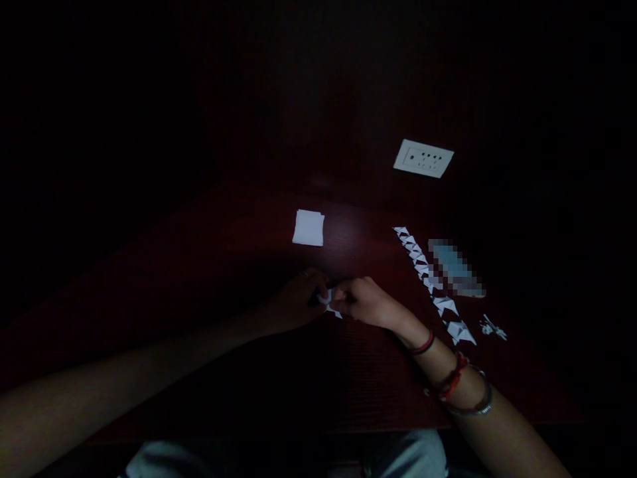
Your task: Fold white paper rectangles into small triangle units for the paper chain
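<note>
One dark-red table (371,372) spanned the lower frame; near centre, left hand (302,297) and right hand (367,300) pinched white paper (328,300), partly finger-hidden; upper left was unreadably dark.

I count two sets of fingers, left (317,279) and right (344,290), and one white folded paper (326,298) between them. Clocked from there: one paper stack (308,228) at 11, its sheets uncountable; one socket plate (423,159) at 1; one pixelated flat object (455,267) between 2 and 3. One row of folded pieces (458,330) runs from about 2 past 3: two nearest me stand distinct, the rest overlap too closely to number. One cluster of white bits (492,328) sits near 3, and at least three bracelets (452,381) at 4.
</note>
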A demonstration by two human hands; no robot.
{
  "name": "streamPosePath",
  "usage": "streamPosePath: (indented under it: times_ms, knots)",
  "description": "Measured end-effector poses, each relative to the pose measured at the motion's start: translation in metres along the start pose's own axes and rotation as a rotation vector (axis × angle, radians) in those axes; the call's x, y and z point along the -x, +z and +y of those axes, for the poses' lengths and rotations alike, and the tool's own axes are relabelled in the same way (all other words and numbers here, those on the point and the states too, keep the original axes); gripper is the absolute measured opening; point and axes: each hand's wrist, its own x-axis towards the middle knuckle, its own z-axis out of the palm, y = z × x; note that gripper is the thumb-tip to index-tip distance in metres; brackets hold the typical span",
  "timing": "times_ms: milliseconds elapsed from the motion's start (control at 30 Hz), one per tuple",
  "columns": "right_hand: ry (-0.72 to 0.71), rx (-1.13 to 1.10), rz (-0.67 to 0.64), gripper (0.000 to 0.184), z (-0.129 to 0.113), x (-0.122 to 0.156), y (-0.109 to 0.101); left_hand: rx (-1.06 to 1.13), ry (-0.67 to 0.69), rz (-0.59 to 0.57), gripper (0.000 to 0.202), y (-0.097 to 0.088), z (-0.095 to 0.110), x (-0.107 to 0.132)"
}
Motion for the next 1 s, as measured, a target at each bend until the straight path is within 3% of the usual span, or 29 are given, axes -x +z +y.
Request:
streamPosePath:
  times_ms: [200, 333, 500, 733, 1000]
  knots:
    - [-0.023, -0.017, 0.054, 0.004, 0.001, 0.002, 0.004, 0.024, -0.068, -0.018, 0.021, -0.003, 0.001, -0.004]
    - [-0.172, 0.06, 0.098, 0.012, 0.0, 0.007, 0.005, 0.038, -0.067, -0.017, 0.022, -0.003, 0.0, -0.005]
    - [-0.366, 0.271, -0.036, 0.02, -0.004, 0.022, -0.006, 0.037, -0.072, -0.006, 0.024, -0.002, -0.002, -0.005]
    - [-0.316, 0.425, -0.096, 0.032, -0.014, 0.037, -0.015, 0.065, -0.035, 0.017, 0.024, -0.004, -0.001, -0.004]
    - [-0.334, 0.322, -0.149, 0.038, -0.009, 0.035, -0.022, 0.062, -0.062, 0.028, 0.026, -0.004, -0.002, -0.003]
